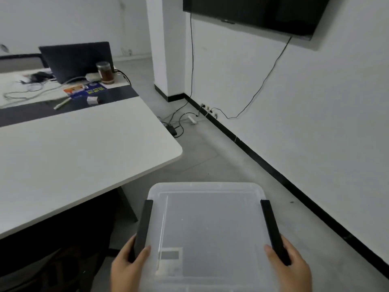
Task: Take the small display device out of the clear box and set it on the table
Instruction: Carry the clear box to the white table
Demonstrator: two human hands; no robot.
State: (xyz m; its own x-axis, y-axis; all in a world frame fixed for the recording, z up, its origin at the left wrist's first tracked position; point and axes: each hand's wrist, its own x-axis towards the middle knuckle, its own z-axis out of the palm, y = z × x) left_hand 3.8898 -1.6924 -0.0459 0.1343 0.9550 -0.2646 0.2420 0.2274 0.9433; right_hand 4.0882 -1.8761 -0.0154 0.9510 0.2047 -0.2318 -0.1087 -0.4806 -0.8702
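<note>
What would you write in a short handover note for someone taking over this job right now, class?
Left hand: fingers wrapped on the box's left black latch.
Right hand: same on the right black latch.
Clear box: held above the floor, beside the white table, lid on.
Display device: not clearly visible through the cloudy lid.
Done: box picked up.
Left: set it down, unlatch, lift the lid, move the device onto the table.
</note>
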